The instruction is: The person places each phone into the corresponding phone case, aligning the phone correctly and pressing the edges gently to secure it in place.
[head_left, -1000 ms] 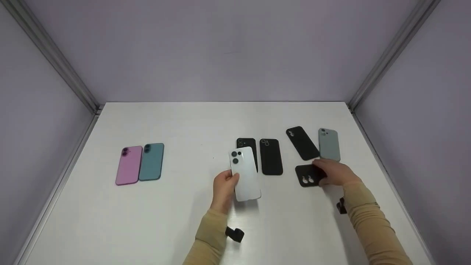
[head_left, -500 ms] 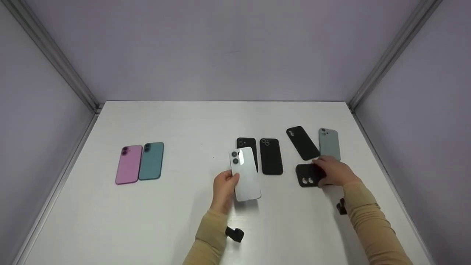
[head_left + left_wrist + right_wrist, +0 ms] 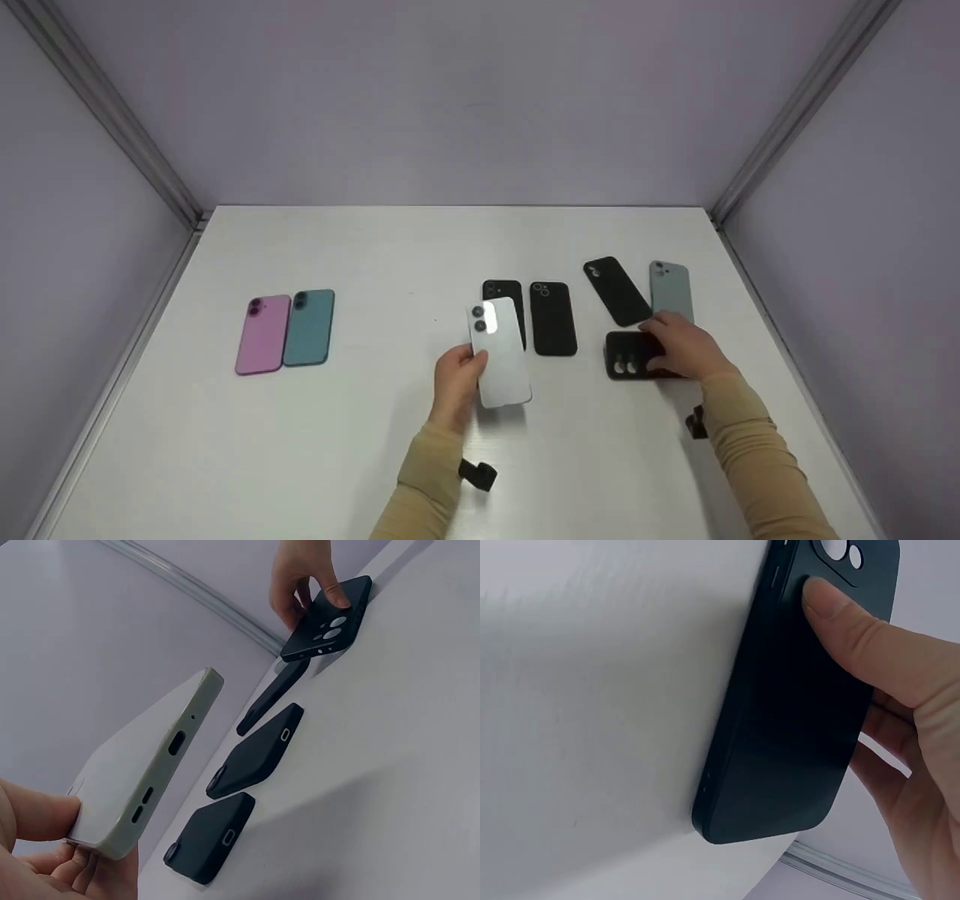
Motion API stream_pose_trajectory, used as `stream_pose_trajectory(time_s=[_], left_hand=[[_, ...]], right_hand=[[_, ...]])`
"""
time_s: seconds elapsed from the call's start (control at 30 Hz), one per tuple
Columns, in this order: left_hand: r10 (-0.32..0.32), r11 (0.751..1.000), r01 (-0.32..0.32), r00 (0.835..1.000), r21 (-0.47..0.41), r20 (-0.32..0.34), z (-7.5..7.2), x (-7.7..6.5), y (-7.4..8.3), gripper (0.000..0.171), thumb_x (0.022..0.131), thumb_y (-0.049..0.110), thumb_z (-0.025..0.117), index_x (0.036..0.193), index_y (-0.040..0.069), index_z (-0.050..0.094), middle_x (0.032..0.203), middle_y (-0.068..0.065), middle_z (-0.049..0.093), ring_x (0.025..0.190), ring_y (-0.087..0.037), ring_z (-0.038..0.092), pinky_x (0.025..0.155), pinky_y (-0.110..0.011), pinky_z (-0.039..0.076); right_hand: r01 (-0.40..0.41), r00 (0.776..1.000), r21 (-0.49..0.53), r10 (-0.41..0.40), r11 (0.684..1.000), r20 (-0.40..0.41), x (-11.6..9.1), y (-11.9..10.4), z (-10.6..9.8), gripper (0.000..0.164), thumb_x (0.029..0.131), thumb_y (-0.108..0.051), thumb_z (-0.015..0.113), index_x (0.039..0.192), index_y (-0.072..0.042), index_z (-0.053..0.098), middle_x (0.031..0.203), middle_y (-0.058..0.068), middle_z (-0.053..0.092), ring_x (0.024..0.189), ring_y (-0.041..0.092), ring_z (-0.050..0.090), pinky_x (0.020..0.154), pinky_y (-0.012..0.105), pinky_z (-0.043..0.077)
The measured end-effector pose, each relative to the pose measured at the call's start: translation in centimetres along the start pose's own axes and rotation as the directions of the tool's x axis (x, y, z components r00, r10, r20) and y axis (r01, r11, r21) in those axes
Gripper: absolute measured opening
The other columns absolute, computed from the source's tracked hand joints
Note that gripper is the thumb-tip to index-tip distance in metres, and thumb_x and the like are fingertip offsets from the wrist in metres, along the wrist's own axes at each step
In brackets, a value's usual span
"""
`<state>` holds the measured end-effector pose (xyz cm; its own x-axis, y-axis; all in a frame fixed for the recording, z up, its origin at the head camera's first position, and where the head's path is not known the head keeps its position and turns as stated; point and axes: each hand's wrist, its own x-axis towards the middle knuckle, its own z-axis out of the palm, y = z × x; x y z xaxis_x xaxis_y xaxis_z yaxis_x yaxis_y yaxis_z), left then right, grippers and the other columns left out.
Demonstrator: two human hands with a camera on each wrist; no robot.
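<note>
My left hand (image 3: 456, 382) grips a white smartphone (image 3: 501, 360) by its left long edge, back side up, above the table. In the left wrist view the phone's (image 3: 161, 757) bottom edge with its charging port faces the camera. My right hand (image 3: 684, 346) pinches a black phone case (image 3: 624, 354) at the right of the table. The thumb lies on the case's (image 3: 780, 742) back below the camera cutouts, and the other fingers are behind its edge. The case (image 3: 324, 630) stands tilted; white shows through its cutouts.
Two black phones or cases, one (image 3: 553, 319) beside the other (image 3: 502, 290), lie beyond the white phone. Another black case (image 3: 617, 291) and a grey-green one (image 3: 671, 291) lie farther right. A pink phone (image 3: 262, 334) and a teal phone (image 3: 308, 328) lie side by side on the left.
The black case in my right hand has tipped up a little and shifted slightly right. My left hand and the white smartphone have hardly moved.
</note>
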<state>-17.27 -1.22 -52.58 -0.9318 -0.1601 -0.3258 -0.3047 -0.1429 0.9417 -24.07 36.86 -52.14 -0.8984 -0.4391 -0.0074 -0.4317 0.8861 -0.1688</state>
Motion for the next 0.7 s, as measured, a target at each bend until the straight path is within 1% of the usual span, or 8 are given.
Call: stream_pose_trajectory(time_s=[0.1,0.2,0.33,0.47,0.6,0.7], left_hand=[[-0.013,1.000,0.013,1.000,0.004,0.007,0.0,0.2,0.1,0.028,0.094,0.012,0.063,0.115,-0.007,0.065,0.103,-0.013,0.069,0.096,-0.024,0.062,0.086,-0.037,0.050],[-0.019,1.000,0.019,1.000,0.008,0.011,0.0,0.3,0.1,0.028,0.094,0.012,0.063,0.115,-0.006,0.065,0.105,-0.014,0.069,0.099,-0.025,0.062,0.089,-0.039,0.049],[-0.029,1.000,0.029,0.999,0.007,0.012,0.0,0.3,0.4,0.028,0.094,0.012,0.063,0.115,-0.006,0.064,0.107,-0.014,0.069,0.100,-0.026,0.061,0.090,-0.040,0.049],[-0.030,0.999,0.030,1.000,0.016,0.007,0.0,0.3,0.5,0.028,0.094,0.012,0.063,0.115,-0.005,0.064,0.106,-0.013,0.068,0.098,-0.025,0.061,0.089,-0.039,0.049],[-0.019,0.999,0.019,1.000,0.043,-0.002,-0.1,0.4,0.5,0.026,0.094,0.012,0.063,0.113,-0.005,0.066,0.104,-0.013,0.069,0.096,-0.024,0.061,0.086,-0.038,0.049],[-0.009,0.998,0.010,1.000,0.057,-0.004,-0.1,0.5,0.4,0.027,0.095,0.012,0.062,0.114,-0.006,0.065,0.104,-0.013,0.069,0.096,-0.025,0.062,0.086,-0.039,0.050]], right_hand=[[0.008,1.000,-0.004,-0.008,1.000,-0.018,0.1,0.1,-0.2,0.048,0.072,-0.012,0.089,0.114,-0.002,0.067,0.108,0.014,0.059,0.099,0.033,0.058,0.087,0.052,0.050],[-0.003,1.000,0.021,0.003,1.000,-0.017,0.1,0.1,-0.4,0.036,0.076,-0.012,0.086,0.107,-0.004,0.069,0.103,0.011,0.059,0.096,0.032,0.058,0.085,0.051,0.050],[-0.022,1.000,0.081,0.022,0.996,0.002,0.3,0.1,-0.8,0.022,0.082,-0.012,0.081,0.100,-0.005,0.070,0.099,0.009,0.063,0.096,0.031,0.060,0.087,0.052,0.049],[-0.041,0.999,0.162,0.035,0.986,0.038,0.6,-0.1,-1.3,0.011,0.086,-0.009,0.076,0.095,-0.006,0.071,0.092,0.006,0.068,0.090,0.028,0.062,0.085,0.052,0.050],[-0.076,0.996,0.233,0.062,0.970,0.066,0.6,-0.5,-1.8,0.006,0.089,-0.010,0.073,0.094,-0.007,0.071,0.088,0.003,0.068,0.083,0.024,0.062,0.081,0.051,0.051],[-0.099,0.995,0.284,0.090,0.954,0.045,0.6,-0.9,-2.1,0.010,0.090,-0.013,0.072,0.097,-0.005,0.071,0.090,0.004,0.069,0.083,0.023,0.062,0.080,0.050,0.050]])
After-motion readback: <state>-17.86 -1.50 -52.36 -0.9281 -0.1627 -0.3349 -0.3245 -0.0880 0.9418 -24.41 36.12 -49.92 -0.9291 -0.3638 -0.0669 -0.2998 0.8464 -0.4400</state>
